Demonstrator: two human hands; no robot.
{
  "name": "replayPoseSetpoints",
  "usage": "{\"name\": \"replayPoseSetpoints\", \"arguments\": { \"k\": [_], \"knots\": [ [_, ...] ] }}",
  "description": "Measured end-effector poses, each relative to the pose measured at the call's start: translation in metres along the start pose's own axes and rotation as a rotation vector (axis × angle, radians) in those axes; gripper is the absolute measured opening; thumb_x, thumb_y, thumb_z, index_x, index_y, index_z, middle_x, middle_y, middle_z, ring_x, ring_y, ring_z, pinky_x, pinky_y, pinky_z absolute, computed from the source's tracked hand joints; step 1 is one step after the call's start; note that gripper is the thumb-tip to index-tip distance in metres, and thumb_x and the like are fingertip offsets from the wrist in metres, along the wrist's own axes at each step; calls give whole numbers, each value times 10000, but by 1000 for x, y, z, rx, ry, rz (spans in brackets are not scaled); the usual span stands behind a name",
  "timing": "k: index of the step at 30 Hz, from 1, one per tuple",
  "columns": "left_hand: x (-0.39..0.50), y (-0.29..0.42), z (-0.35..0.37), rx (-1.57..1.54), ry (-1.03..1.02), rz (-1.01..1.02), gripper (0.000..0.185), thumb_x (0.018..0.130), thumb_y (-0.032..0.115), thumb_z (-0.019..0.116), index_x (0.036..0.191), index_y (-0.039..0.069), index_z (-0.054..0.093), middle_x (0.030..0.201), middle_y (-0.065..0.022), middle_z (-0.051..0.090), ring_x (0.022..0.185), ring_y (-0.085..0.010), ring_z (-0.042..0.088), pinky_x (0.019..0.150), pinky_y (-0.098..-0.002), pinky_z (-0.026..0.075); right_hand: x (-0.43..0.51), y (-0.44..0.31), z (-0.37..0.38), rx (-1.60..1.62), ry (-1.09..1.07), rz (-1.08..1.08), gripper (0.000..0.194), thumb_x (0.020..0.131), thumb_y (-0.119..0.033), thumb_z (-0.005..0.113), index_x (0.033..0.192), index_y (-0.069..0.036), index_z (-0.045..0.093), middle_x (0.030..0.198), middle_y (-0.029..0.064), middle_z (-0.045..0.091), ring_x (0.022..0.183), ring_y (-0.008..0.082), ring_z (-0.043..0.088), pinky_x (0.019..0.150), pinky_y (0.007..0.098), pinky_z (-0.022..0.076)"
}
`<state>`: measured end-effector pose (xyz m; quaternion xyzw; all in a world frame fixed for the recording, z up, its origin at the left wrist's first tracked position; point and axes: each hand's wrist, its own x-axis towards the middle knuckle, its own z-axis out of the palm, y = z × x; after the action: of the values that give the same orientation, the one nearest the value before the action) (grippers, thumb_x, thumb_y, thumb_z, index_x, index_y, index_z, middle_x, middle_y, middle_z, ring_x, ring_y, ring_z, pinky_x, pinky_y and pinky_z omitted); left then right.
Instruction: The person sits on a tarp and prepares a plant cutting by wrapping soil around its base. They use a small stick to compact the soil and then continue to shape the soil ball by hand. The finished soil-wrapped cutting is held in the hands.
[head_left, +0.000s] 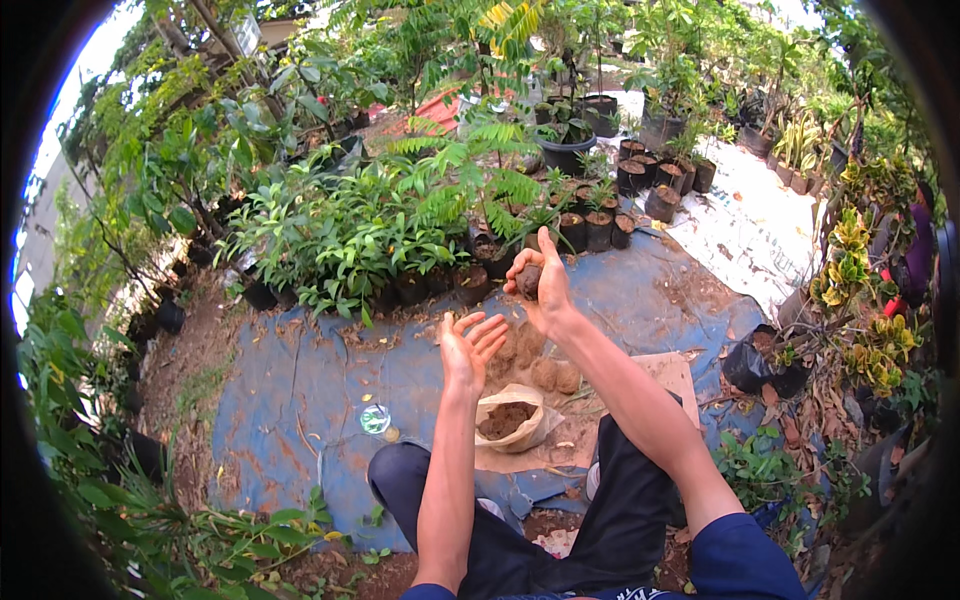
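Observation:
A dark brown ball of soil (529, 282) rests in my right hand (551, 283), its fingers curled around it and the thumb pointing up. To the left and slightly lower, my left hand (469, 351) is raised with spread fingers and nothing in it. Beneath the hands, a cloth sack (531, 435) with a rolled-down rim holds loose brown soil (506, 420). Just behind the sack lie round fibrous brown balls (556, 375) beside a heap of lighter brown material (517, 345), partly hidden by my hands.
A blue tarpaulin (300, 397) covers the ground, with a tan sheet (667, 367) under the sack. A clear container (375, 419) stands at left. Potted seedlings (345, 232) and black soil-filled bags (598, 229) line the far edge. Another person in purple (919, 240) is partly visible at far right.

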<state>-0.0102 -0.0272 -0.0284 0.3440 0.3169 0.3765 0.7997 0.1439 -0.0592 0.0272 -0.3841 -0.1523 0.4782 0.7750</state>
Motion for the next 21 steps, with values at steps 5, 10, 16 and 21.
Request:
{"name": "replayPoseSetpoints", "arguments": {
  "k": [5,10,16,21],
  "knots": [
    [1,-2,1,5,-12,-2,640,1038,551,256,1250,-21,447,1231,-287,610,1112,-361,634,963,-429,513,-6,-7,0,56,-80,-29,674,967,-647,437,570,-104,486,609,43,526,538,160,524,485,288,430],
    [3,-3,-1,1,-22,-13,633,1036,558,263,1237,-12,453,1225,-284,615,1097,-357,644,960,-424,519,-8,-9,2,-43,-160,-10,699,987,-617,418,518,-101,461,548,38,476,472,153,472,394,276,369],
    [0,-2,4,-6,-64,-34,592,1038,521,326,1219,-26,461,1260,-281,585,1152,-359,602,998,-437,497,-1,0,-1,-221,-152,-163,730,1011,-588,387,539,-50,533,539,62,552,495,167,525,455,315,417],
    [-4,2,11,-194,-206,-114,588,1005,518,483,1232,-24,494,1166,-219,617,1123,-321,606,1002,-421,496,-6,18,2,-787,-157,-671,726,1051,-523,346,581,0,526,548,100,550,517,199,541,527,314,417]
  ]
}}
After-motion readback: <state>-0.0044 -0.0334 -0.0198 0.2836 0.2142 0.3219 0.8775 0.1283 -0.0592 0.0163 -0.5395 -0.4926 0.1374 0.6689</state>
